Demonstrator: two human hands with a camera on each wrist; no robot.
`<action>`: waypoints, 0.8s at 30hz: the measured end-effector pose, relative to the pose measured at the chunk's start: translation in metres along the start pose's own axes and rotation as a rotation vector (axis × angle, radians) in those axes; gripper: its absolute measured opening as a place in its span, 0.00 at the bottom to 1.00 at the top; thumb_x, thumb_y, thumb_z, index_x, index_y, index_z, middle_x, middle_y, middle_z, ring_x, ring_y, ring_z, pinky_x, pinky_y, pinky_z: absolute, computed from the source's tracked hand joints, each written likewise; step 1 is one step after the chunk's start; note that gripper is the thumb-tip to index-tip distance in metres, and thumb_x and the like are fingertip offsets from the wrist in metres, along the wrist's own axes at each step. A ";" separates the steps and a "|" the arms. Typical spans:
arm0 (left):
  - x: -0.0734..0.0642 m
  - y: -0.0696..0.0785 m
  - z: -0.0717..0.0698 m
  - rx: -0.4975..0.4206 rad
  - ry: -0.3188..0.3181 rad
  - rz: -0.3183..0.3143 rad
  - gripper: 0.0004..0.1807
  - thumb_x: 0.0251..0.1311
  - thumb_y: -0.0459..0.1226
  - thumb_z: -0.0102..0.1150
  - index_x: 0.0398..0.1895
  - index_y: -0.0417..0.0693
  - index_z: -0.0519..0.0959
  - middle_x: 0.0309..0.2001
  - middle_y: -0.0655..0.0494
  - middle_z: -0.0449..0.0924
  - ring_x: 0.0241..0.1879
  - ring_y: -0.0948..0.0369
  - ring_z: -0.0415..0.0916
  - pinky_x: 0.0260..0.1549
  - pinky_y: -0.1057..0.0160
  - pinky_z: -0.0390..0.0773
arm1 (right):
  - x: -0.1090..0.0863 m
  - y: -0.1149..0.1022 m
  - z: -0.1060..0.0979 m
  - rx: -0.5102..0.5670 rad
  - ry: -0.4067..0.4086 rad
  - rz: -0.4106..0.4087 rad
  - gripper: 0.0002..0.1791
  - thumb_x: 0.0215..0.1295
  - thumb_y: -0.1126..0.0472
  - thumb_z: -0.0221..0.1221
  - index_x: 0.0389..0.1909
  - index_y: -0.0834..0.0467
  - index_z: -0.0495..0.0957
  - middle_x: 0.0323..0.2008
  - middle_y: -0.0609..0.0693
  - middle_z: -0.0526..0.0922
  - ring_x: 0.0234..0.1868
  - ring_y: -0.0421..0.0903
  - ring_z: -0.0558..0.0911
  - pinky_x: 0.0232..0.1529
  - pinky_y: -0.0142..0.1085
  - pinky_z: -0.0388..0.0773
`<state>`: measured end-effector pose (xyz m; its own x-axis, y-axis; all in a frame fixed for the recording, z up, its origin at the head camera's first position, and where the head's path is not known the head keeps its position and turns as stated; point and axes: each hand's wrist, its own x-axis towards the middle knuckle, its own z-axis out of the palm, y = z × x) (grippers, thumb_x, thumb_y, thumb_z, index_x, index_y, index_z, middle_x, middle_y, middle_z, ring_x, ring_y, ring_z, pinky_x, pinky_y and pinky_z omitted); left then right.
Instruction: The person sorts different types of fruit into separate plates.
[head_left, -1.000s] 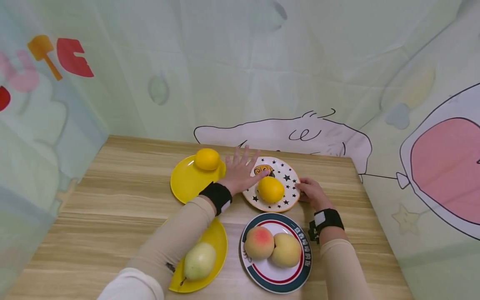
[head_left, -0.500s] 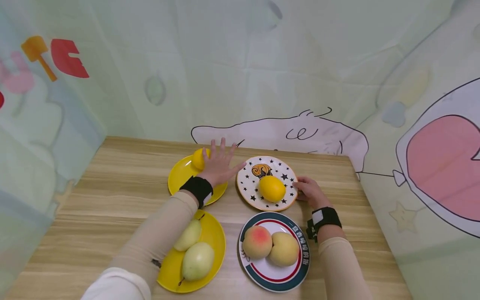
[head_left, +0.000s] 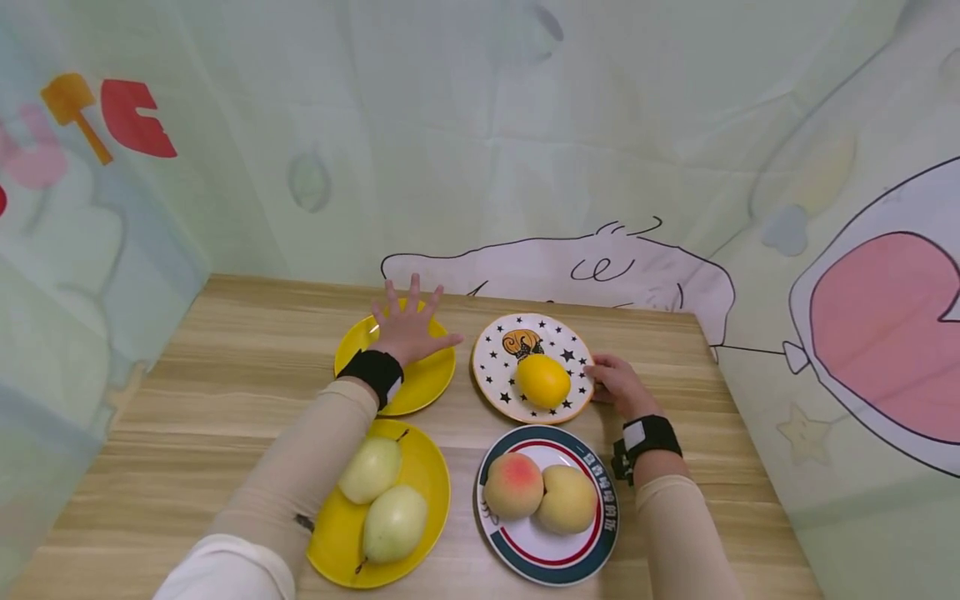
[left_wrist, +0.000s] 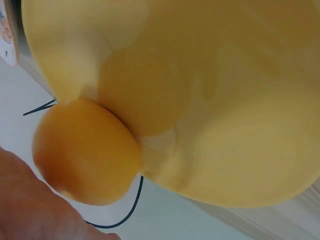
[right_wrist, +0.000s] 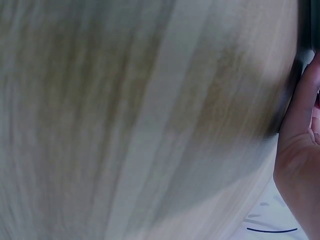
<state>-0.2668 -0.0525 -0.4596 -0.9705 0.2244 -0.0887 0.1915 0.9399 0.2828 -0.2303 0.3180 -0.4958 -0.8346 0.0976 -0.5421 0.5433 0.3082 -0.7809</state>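
Over the far-left yellow plate (head_left: 423,385), my left hand (head_left: 408,333) is spread with straight fingers and holds nothing. It covers the lemon in the head view. The left wrist view shows that lemon (left_wrist: 90,152) at the plate's edge, with part of the hand (left_wrist: 30,205) close beside it. My right hand (head_left: 622,385) pinches the right rim of a white plate (head_left: 489,358) with black stars and an orange pumpkin print, thumb on top. A second lemon (head_left: 543,381) lies on this plate. In the right wrist view, only part of the right hand (right_wrist: 300,155) shows.
Nearer the person, another yellow plate (head_left: 431,492) bears two pale green pears (head_left: 395,523). To its right, a teal-rimmed plate (head_left: 609,533) holds two peaches (head_left: 513,486). The wooden table (head_left: 187,400) meets a printed cloth backdrop (head_left: 450,167) at the back and sides.
My left hand has moved left from the star plate to over the far-left yellow plate, now hiding the lemon there. The right hand stays at the star plate's rim.
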 end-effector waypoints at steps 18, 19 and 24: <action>0.004 0.001 0.001 -0.040 -0.047 -0.082 0.55 0.40 0.59 0.70 0.73 0.70 0.51 0.74 0.45 0.17 0.68 0.27 0.26 0.52 0.27 0.62 | 0.002 0.001 0.003 -0.003 0.019 0.005 0.27 0.69 0.57 0.52 0.66 0.62 0.60 0.50 0.56 0.72 0.35 0.43 0.77 0.37 0.31 0.79; 0.004 0.002 0.001 -0.041 -0.047 -0.087 0.55 0.40 0.58 0.71 0.73 0.69 0.52 0.74 0.44 0.19 0.68 0.27 0.27 0.51 0.28 0.63 | 0.002 0.002 0.003 -0.006 0.019 -0.002 0.27 0.69 0.57 0.51 0.66 0.62 0.60 0.49 0.56 0.73 0.33 0.43 0.77 0.37 0.31 0.79; 0.006 0.004 0.002 -0.039 -0.024 -0.095 0.37 0.54 0.42 0.66 0.69 0.63 0.63 0.72 0.40 0.42 0.67 0.30 0.39 0.49 0.33 0.71 | 0.001 0.002 0.002 -0.014 0.025 -0.015 0.28 0.69 0.57 0.51 0.66 0.63 0.60 0.49 0.56 0.73 0.31 0.41 0.77 0.36 0.30 0.80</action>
<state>-0.2709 -0.0465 -0.4612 -0.9801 0.1410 -0.1398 0.0921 0.9466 0.3089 -0.2296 0.3168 -0.4980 -0.8445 0.1166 -0.5227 0.5299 0.3227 -0.7843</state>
